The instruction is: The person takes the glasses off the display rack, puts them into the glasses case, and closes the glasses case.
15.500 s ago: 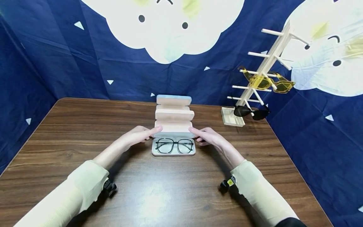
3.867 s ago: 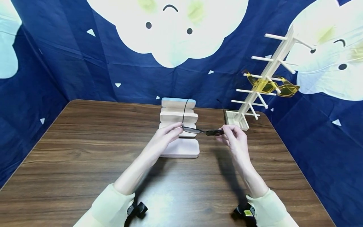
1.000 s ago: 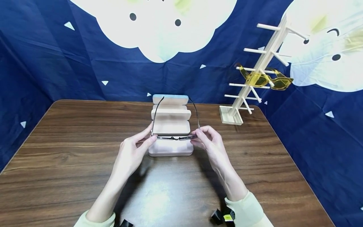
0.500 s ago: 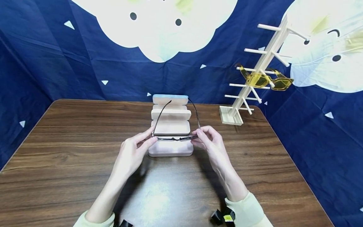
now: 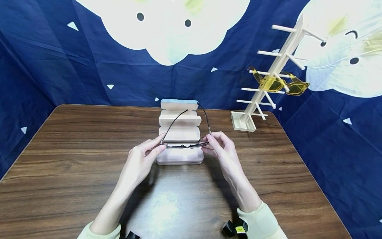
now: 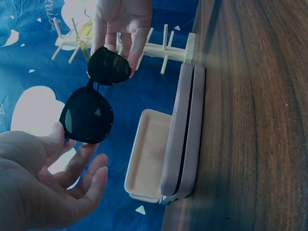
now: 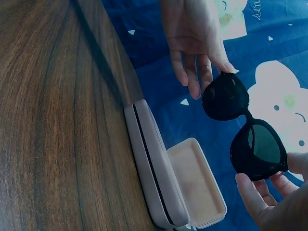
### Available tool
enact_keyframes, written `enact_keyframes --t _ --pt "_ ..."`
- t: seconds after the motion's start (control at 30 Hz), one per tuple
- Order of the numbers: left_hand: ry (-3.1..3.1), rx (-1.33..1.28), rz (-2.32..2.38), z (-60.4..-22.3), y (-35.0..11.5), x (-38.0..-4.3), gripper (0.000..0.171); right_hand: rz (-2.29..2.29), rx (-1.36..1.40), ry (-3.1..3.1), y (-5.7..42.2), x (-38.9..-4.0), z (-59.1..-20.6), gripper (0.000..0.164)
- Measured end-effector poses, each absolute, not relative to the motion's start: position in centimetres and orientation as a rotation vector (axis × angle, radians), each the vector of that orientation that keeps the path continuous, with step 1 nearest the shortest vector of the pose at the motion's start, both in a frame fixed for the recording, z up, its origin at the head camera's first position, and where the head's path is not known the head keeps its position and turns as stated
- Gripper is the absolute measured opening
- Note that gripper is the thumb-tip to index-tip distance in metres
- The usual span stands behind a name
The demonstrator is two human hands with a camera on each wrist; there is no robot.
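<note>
Black sunglasses (image 6: 89, 115) are held up over a closed pale pink glasses case (image 5: 179, 158). My left hand (image 5: 139, 162) pinches the left end of the frame, its index finger lying against the left temple arm (image 5: 175, 123). That arm slants inward, while the right temple arm (image 5: 206, 117) stands straighter out. At the frame's other end my right hand (image 5: 222, 152) pinches the corner by the hinge. Both dark lenses show in the wrist views. Behind the closed case stand open cases (image 5: 179, 133) with pale linings, one behind another.
At the back right, a wooden display rack (image 5: 276, 64) with pegs carries yellow sunglasses (image 5: 273, 83) on its middle pegs. Its base (image 5: 243, 124) sits near the far edge of the wooden table (image 5: 74, 159). A blue cloth with clouds (image 5: 89, 66) hangs behind.
The front case, earlier open with clear-lensed glasses inside, is shut. The black sunglasses have left the rack's lower pegs and come over the case. Lately, their left temple arm has swung inward.
</note>
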State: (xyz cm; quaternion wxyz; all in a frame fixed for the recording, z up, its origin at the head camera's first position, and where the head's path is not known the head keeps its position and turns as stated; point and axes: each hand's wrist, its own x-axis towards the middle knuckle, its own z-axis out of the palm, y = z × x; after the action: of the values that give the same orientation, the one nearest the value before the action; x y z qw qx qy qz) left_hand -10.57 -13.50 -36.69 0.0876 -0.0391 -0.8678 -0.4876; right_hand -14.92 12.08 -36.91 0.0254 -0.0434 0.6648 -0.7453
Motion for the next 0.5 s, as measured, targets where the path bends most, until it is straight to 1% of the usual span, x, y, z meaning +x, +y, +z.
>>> enact_keyframes --t 0.23,0.5 --pt "-2.596 -0.169 -1.409 -36.99 -13.45 -10.67 0.037 -2.298 -0.155 2.075 12.15 -14.93 -36.98 0.026" --pt "-2.599 -0.197 -1.396 -37.00 -13.35 -10.68 0.037 -2.279 -0.137 2.122 12.19 -15.06 -37.05 0.031"
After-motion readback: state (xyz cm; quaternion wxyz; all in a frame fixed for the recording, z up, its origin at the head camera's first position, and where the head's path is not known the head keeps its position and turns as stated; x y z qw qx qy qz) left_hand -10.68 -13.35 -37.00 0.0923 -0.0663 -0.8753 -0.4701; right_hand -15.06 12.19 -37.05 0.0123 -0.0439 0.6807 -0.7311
